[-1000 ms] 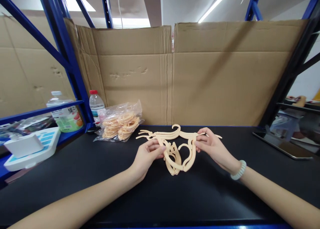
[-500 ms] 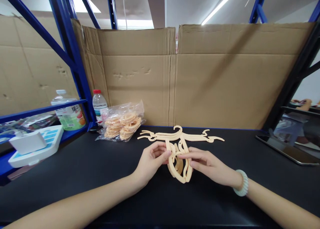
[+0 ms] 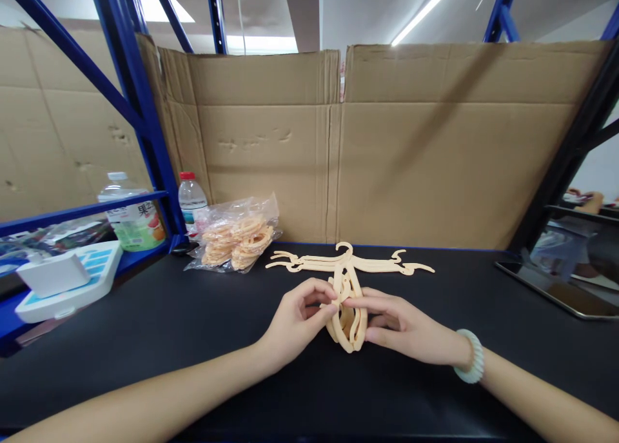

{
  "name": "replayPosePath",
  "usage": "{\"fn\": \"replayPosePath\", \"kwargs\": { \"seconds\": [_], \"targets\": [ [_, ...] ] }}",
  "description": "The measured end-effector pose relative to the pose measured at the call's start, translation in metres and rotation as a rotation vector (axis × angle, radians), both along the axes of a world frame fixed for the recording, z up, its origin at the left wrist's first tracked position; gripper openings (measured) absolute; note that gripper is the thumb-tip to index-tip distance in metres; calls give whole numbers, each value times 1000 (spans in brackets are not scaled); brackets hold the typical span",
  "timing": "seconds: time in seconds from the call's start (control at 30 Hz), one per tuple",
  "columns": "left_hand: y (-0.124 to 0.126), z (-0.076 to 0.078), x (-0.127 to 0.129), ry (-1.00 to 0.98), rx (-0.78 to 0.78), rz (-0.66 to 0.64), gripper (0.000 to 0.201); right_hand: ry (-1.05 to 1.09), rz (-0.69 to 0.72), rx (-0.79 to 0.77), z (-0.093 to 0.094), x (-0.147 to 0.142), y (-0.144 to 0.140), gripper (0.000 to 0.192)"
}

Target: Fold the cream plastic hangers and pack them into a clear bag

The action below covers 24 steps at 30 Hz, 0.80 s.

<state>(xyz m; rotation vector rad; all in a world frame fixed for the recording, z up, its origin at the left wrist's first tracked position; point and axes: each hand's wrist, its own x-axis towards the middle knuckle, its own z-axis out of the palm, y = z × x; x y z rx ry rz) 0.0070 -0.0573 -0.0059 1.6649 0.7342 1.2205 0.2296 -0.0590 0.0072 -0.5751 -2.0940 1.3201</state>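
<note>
A cream folding hanger (image 3: 349, 340) is held upright between my two hands, its arms folded close together into a narrow loop. My left hand (image 3: 302, 314) pinches its left side near the top with thumb and fingertips. On the other side, my right hand (image 3: 399, 324) has its fingers against the hanger's right arm, thumb lower down. Just behind lie unfolded cream hangers (image 3: 372, 264), spread wide with a hook at the top. Part of the held hanger is hidden by my left fingers.
A clear bag of folded hangers (image 3: 239, 236) lies at the back left beside a red-capped bottle (image 3: 192, 201). A white power strip (image 3: 72, 288) is at far left, a dark tablet-like device (image 3: 556, 291) at right. Cardboard (image 3: 435, 172) walls the back of the black table (image 3: 232, 398).
The held hanger's two arms have come closer together at the top, making the loop narrower. My left fingers have moved slightly right along with its left arm.
</note>
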Motion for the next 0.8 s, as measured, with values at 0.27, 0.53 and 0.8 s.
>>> {"fn": "replayPosePath", "kwargs": {
  "seconds": [0.27,0.53,0.8],
  "targets": [
    [2,3,0,-55,-102,35,20,0,-18,41,6,2,-1,43],
    [4,0,-1,-15,-131,55,22,-28,-28,75,9,2,-3,19],
    [-1,2,-4,162,49,72,17,-133,-34,144,10,5,-4,29]
  ]
}}
